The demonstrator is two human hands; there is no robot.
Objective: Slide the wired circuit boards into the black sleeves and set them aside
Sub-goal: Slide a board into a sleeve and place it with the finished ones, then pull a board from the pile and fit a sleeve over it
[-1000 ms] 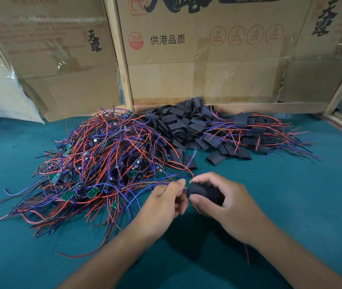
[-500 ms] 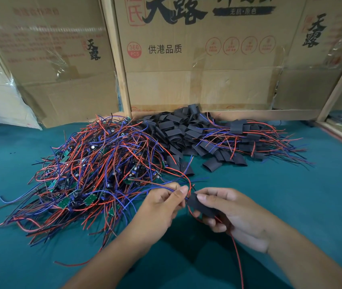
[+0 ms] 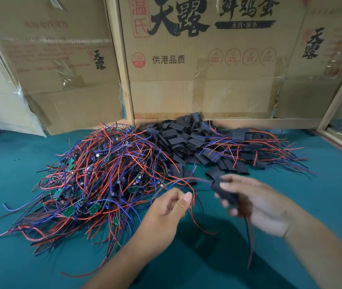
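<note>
The middle cardboard box [image 3: 203, 65] carries large black characters 天露, a red framed 温氏 to their left, brushed 鲜鸡蛋 above a black stroke reading 无抗·原色, a red circle with "360 PCS", and 供港品质. The left box [image 3: 61, 65] and the right box [image 3: 320, 59] each show a small vertical 天露.

Views: one only, a head-worn wide-angle camera; no second view shares the scene.
Position: above the near edge of the green table [image 3: 40, 263], at the person's head.
Direction: forward and down, toward the cardboard boxes [image 3: 203, 84] standing along the far side.
Distance: close; the left hand [image 3: 167, 209] and right hand [image 3: 255, 203] fill the lower centre, forearms entering from the bottom edge.
Distortion: straight box edges lean outward near the frame's sides.
Sharpness: right hand blurred.
</note>
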